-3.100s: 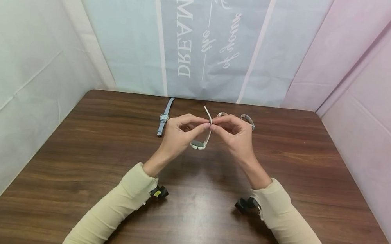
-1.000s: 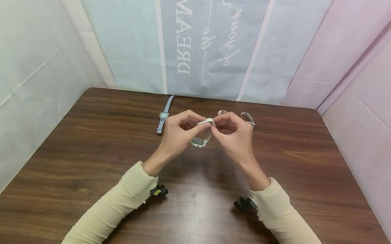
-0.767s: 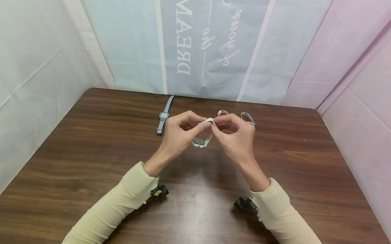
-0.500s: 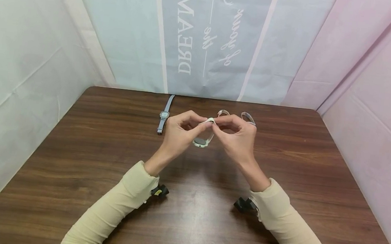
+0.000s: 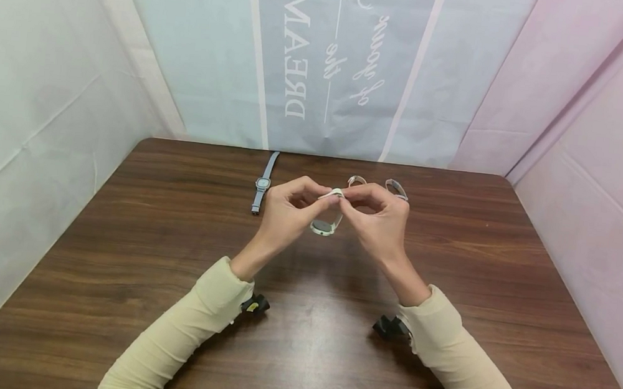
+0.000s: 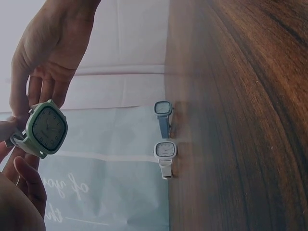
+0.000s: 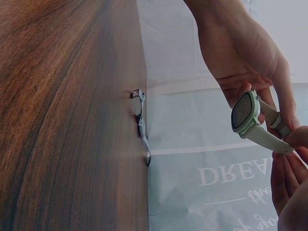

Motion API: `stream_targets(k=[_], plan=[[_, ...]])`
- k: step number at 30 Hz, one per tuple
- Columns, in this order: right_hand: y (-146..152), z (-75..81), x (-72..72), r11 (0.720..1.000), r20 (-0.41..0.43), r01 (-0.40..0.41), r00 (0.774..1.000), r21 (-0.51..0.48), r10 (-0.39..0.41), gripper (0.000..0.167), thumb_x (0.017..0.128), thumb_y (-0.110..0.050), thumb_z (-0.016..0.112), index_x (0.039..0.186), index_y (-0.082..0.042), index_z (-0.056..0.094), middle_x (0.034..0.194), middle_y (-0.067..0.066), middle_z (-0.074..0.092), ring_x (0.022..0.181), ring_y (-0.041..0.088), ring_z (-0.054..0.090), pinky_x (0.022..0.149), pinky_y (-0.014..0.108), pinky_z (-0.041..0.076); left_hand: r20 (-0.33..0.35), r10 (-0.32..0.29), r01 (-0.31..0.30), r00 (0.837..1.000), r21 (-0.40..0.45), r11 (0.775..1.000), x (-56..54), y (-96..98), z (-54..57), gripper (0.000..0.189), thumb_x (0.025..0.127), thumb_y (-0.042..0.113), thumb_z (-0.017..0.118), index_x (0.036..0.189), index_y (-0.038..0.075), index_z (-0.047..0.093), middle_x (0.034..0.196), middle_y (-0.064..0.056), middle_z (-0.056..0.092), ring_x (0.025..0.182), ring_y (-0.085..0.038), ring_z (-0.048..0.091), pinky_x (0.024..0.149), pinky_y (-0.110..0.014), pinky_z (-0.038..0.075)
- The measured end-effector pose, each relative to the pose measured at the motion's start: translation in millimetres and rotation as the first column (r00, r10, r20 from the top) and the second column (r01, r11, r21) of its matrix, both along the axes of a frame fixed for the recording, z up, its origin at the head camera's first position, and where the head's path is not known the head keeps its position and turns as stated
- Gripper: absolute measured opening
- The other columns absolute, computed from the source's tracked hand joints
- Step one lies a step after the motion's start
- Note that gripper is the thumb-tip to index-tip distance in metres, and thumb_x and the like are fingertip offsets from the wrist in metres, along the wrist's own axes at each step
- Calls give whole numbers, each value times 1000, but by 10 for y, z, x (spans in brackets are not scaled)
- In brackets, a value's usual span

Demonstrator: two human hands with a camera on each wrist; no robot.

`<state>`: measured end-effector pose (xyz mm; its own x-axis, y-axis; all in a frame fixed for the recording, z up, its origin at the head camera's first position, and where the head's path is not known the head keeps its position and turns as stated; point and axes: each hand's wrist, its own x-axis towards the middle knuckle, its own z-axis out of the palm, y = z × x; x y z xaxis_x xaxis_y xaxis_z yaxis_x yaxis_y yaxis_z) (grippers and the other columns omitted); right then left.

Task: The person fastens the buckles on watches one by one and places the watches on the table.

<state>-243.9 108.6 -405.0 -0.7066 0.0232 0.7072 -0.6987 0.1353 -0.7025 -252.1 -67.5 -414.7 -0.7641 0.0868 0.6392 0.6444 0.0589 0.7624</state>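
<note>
Above the middle of the table, both hands pinch the strap of a pale green wristwatch (image 5: pixel 324 227). My left hand (image 5: pixel 287 211) has thumb and fingertips on the strap from the left, and my right hand (image 5: pixel 379 220) meets them from the right. The strap is bent into a loop, a white-looking fold showing between the fingertips. Below them hangs the watch's dark, rounded-square dial (image 6: pixel 49 128). In the right wrist view the strap (image 7: pixel 267 139) runs from the case to the fingers, which partly cover its ends.
A blue watch (image 5: pixel 262 183) lies unfastened, stretched out at the back left of the brown table (image 5: pixel 308 344). Beyond the right hand stand a white watch (image 6: pixel 165 150) and another blue watch (image 6: pixel 163 108), their straps looped. Curtain walls rise behind and at both sides.
Earlier the strap's free end stood upright above the fingers; now it is folded over into a loop between them. Over the last second the watch and hands have shifted slightly right.
</note>
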Motion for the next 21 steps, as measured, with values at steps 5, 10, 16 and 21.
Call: stream_targets(k=[5,10,16,21], plan=[[5,10,2,1000,22,-26,999,12,25,9,84,8,79,91,5,75,88,23,75,76,4,73,67,21,62,-6,-13,13,1000,-5,1000,2,-17,25,14,88,12,84,99,7,77,84,-10,79,62,-21,70,56,-24,56],[38,27,-9,995,57,-88,995,46,85,25,84,10,78,104,8,64,95,23,74,81,6,73,73,24,62,-4,-18,18,1000,-2,1000,5,-31,46,17,87,11,84,101,7,76,88,-10,79,65,-18,71,57,-25,56],[139,89,-20,984,-11,-133,991,115,136,26,90,6,65,115,6,61,107,21,75,97,16,73,83,25,59,7,-19,19,1000,13,1000,2,-47,68,21,86,9,84,104,5,75,89,-13,79,65,-25,70,57,-23,55],[176,164,-20,971,-69,-107,990,213,124,27,90,7,72,116,0,70,113,14,75,97,25,70,90,30,58,-54,-15,13,998,-36,999,1,-41,66,30,84,8,86,112,5,74,91,-13,80,65,-15,70,57,-24,55]])
